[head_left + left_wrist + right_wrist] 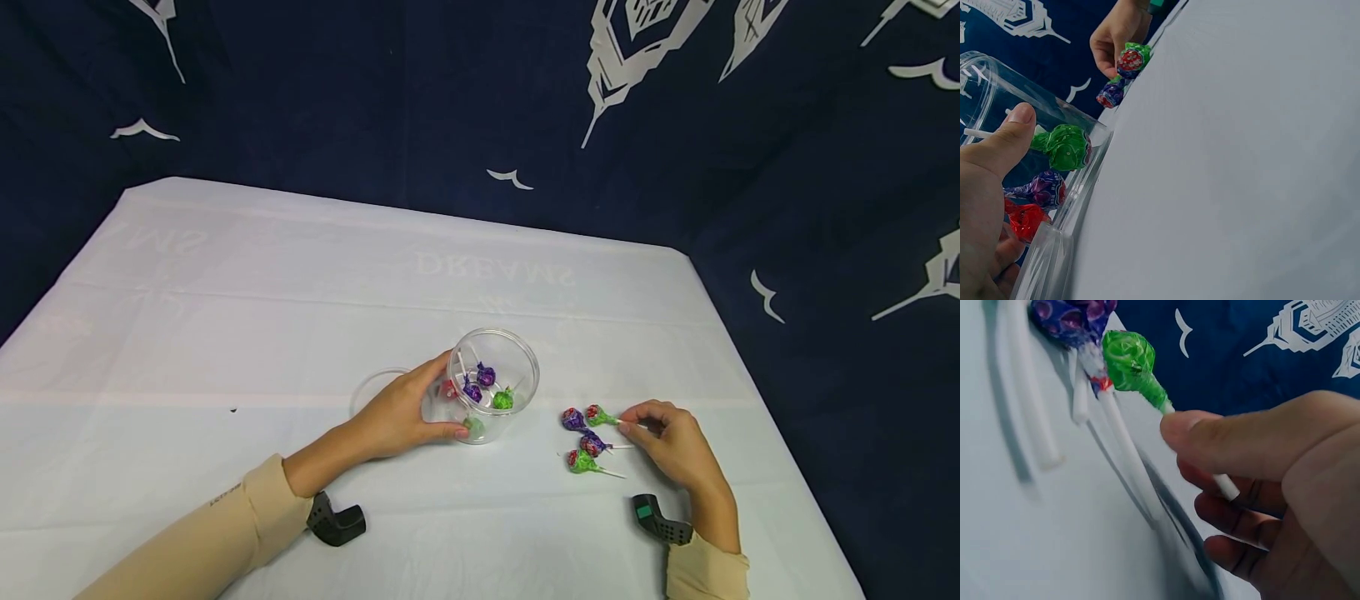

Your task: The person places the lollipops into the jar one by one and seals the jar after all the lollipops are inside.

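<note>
My left hand [401, 414] grips a clear plastic jar [537, 373] from its left side, thumb on the near wall and fingers behind. Inside the jar are several wrapped lollipops: purple ones [486, 376], a green one [1067, 147] and a red one [1025, 220]. To the right, my right hand [671, 442] pinches the white stick of a green lollipop [1130, 361] between thumb and fingertips. Beside it on the cloth lie two purple lollipops [592, 445] and another green lollipop [581, 461], their sticks toward the right hand.
A clear round lid [375, 374] lies on the white tablecloth [300, 333], partly behind the left hand. A small dark speck [233, 409] is on the cloth at left. Dark blue fabric [375, 100] with white prints hangs behind the table.
</note>
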Demonstrator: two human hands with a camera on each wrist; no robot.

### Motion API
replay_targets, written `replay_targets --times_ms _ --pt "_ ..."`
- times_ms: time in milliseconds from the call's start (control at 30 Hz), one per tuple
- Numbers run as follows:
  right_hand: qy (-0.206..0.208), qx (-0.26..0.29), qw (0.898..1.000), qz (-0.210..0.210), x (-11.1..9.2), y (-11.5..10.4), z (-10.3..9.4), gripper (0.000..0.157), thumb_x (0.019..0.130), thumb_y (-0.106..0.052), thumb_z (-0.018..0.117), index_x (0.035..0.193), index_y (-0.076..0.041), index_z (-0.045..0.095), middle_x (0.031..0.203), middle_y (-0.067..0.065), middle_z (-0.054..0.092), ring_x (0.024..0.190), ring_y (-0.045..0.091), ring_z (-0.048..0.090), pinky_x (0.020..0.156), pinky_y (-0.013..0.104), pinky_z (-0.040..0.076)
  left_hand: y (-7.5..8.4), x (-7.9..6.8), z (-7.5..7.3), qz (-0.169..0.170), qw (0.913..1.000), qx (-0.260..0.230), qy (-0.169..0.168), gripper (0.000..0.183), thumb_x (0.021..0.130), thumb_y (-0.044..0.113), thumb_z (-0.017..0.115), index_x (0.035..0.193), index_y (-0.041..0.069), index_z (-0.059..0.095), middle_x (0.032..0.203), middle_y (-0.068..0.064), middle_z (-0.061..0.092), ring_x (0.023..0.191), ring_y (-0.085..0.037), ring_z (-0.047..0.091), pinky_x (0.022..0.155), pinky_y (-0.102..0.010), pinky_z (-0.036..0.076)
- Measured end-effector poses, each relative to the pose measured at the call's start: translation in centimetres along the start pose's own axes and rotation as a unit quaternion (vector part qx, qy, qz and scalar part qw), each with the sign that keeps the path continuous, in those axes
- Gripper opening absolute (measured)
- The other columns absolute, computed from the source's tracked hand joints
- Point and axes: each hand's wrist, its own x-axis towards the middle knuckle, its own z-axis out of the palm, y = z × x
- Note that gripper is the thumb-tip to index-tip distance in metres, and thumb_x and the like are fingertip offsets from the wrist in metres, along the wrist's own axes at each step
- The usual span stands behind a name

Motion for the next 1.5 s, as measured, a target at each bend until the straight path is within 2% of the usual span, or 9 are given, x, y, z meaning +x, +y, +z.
replay_targets --times_ms 333,533,733,867,1100,1300,1500 --pt "0.036 0.053 0.998 -0.022 -0.1 -0.5 0.1 0.008 0.084 0.000 0.076 0.088 -0.005 0.073 0.082 0.002 0.064 0.074 0.012 0.048 0.062 0.022 0.038 -0.1 0.0 0.0 0.001 1.0000 -0.003 0.004 0.102 0.076 0.039 0.086 0.154 0.007 0.029 0.150 -0.014 0.044 0.136 -0.031 0.044 0.111 -0.048 0.037" --pt "0.050 0.096 0.993 -0.051 -0.1 -1.1 0.2 0.008 0.085 0.004 0.075 0.089 -0.002 0.070 0.088 0.006 0.064 0.080 0.007 0.051 0.069 0.017 0.041 -0.1 0.0 0.0 0.001 1.0000 -0.002 0.003 0.102 0.076 0.040 0.085 0.154 0.008 0.029 0.150 -0.013 0.044 0.136 -0.031 0.043 0.111 -0.049 0.037" --pt "0.078 0.167 0.979 -0.091 0.0 -2.2 0.4 0.014 0.081 0.017 0.071 0.086 0.005 0.067 0.090 0.010 0.062 0.090 0.003 0.054 0.083 0.011 0.044 -0.1 0.0 0.0 0.003 1.0000 0.003 0.002 0.102 0.076 0.042 0.085 0.155 0.008 0.029 0.150 -0.014 0.044 0.136 -0.032 0.043 0.111 -0.049 0.037" --pt "0.094 0.192 0.970 -0.113 0.0 -2.7 0.7 0.019 0.076 0.027 0.067 0.084 0.010 0.065 0.088 0.015 0.061 0.090 0.004 0.055 0.084 0.013 0.045 -0.2 0.1 0.1 0.006 1.0000 0.004 0.003 0.102 0.076 0.041 0.085 0.154 0.007 0.029 0.150 -0.014 0.044 0.136 -0.032 0.043 0.111 -0.049 0.036" --pt "0.103 0.221 0.961 -0.131 0.0 -3.2 0.8 0.021 0.077 0.026 0.068 0.086 0.007 0.067 0.091 0.006 0.061 0.090 0.006 0.056 0.084 0.013 0.046 -0.1 0.1 0.0 0.006 1.0000 0.003 0.003 0.102 0.076 0.040 0.085 0.154 0.007 0.029 0.150 -0.014 0.044 0.136 -0.032 0.044 0.111 -0.049 0.037" --pt "0.125 0.252 0.944 -0.172 0.2 -3.1 1.0 0.023 0.075 0.030 0.065 0.087 0.011 0.065 0.092 0.007 0.061 0.093 0.010 0.057 0.087 0.015 0.047 -0.1 0.0 0.0 0.005 1.0000 0.002 0.003 0.102 0.076 0.040 0.085 0.154 0.007 0.029 0.151 -0.014 0.043 0.136 -0.032 0.043 0.111 -0.049 0.036" --pt "0.133 0.274 0.935 -0.183 0.3 -3.6 1.1 0.023 0.074 0.032 0.063 0.088 0.014 0.063 0.091 0.010 0.060 0.094 0.012 0.057 0.089 0.016 0.047 -0.1 0.0 0.0 0.007 1.0000 0.002 0.001 0.102 0.076 0.041 0.085 0.154 0.007 0.029 0.151 -0.014 0.043 0.136 -0.032 0.043 0.111 -0.049 0.036"
